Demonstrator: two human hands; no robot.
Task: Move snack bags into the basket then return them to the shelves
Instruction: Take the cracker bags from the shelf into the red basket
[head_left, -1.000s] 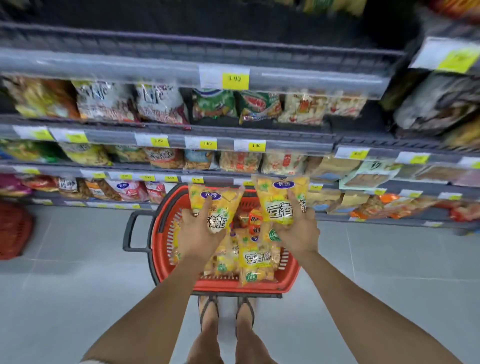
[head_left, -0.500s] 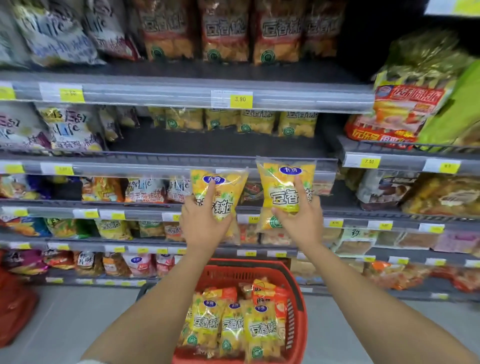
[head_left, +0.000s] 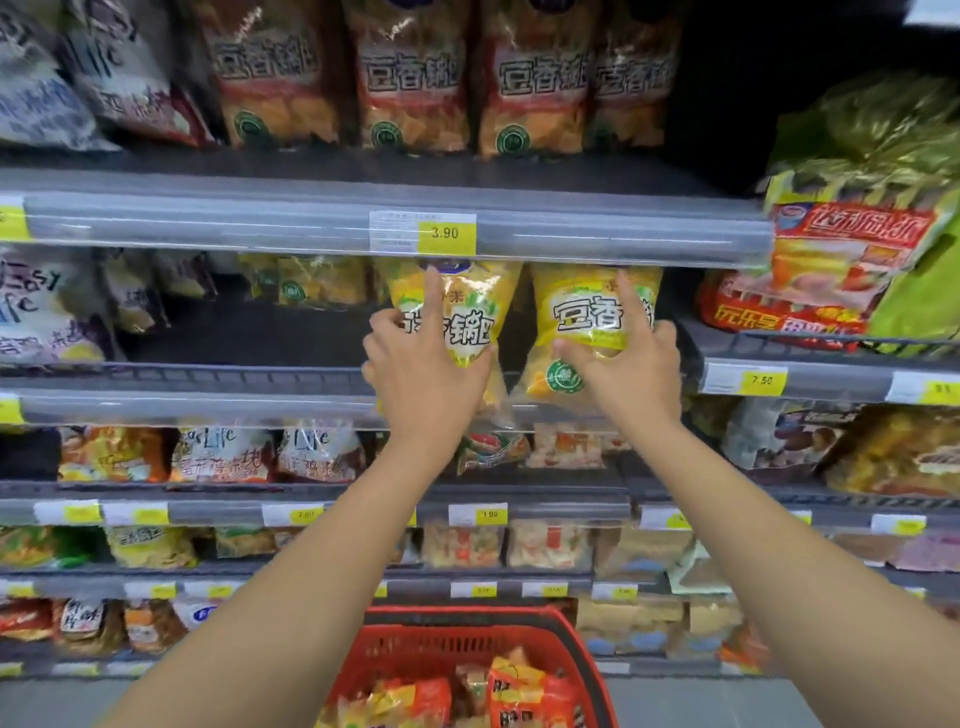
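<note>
My left hand (head_left: 423, 374) grips a yellow snack bag (head_left: 462, 317) and my right hand (head_left: 628, 374) grips a second yellow snack bag (head_left: 584, 312). Both bags are held upright at the mouth of the shelf (head_left: 208, 400) under the 3.90 price tag (head_left: 447, 233), their tops just beneath that rail. More yellow bags (head_left: 311, 283) stand at the back of the same shelf. The red basket (head_left: 467, 623) sits low in front of me, holding several yellow and orange snack bags (head_left: 519, 686).
Orange bags of the same brand (head_left: 410, 78) fill the shelf above. White bags (head_left: 47, 306) stand at the left, a red-and-green stack (head_left: 841, 260) at the right. Lower shelves carry more snacks and price tags. Grey floor shows beside the basket.
Both hands rose from the basket with a yellow bag each and moved forward to the shelf under the 3.90 tag. The view tilted upward, so the basket dropped to the bottom edge.
</note>
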